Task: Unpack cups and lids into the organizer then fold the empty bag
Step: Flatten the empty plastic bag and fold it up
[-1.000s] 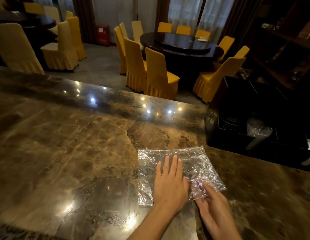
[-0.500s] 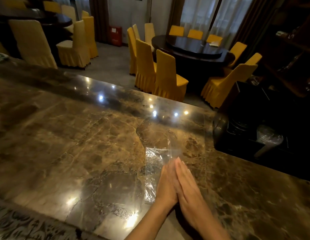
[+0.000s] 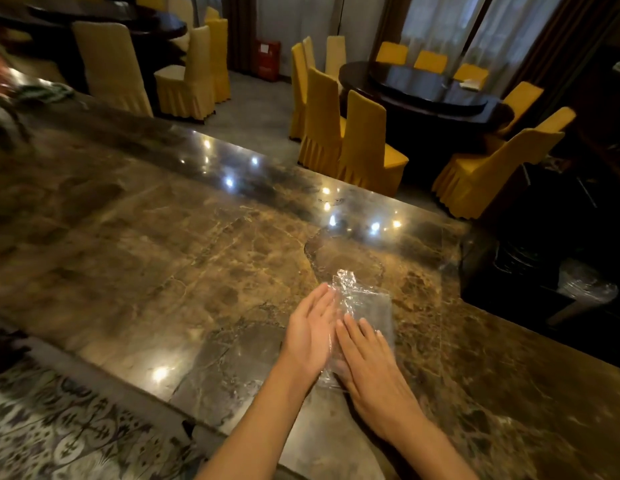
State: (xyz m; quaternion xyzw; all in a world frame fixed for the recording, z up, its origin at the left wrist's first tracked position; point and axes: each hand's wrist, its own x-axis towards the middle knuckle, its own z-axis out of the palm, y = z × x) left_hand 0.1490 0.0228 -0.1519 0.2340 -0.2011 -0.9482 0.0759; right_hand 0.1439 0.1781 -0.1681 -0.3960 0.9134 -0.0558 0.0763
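Note:
The empty clear plastic bag (image 3: 367,303) lies folded into a narrow, crinkled strip on the brown marble counter (image 3: 184,258). My right hand (image 3: 365,358) rests flat on the near half of the bag, fingers straight and pressing down. My left hand (image 3: 310,337) stands on its edge against the bag's left side, fingers straight and together. Neither hand grips the bag. The black organizer (image 3: 509,271) stands at the counter's right end, with a plastic-wrapped stack (image 3: 587,289) lying in it.
The counter's far edge runs diagonally behind the bag, and its near edge drops to a patterned floor (image 3: 59,427). Yellow-covered chairs (image 3: 357,140) and a dark round table (image 3: 430,91) stand beyond. A blurred object (image 3: 42,93) sits at the counter's far left.
The bag went from a wide flat sheet to a narrow folded strip. My right hand carried its right side over to the left and now lies flat on top. My view swung left.

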